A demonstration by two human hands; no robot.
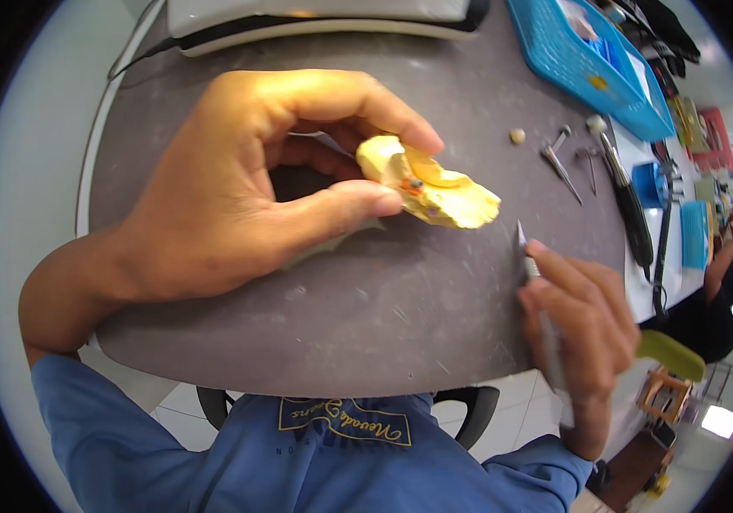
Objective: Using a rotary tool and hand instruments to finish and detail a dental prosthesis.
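Observation:
A yellow plaster dental model is pinched between the thumb and fingers of my left hand, held up above the desk. A small reddish-orange patch with a dark metal spot shows on the model, close to my thumb tip. Lower right, my right hand grips a slim silver scalpel-like knife like a pen. Its pointed blade aims up and away, apart from the model by a short gap. The knife's rear end runs back over my wrist and is blurred.
A small cream piece, a metal T-shaped tool, a thin pin-like tool and a black handpiece lie on the grey desk. Blue baskets stand far right. A white device sits at the back. Another person is at right.

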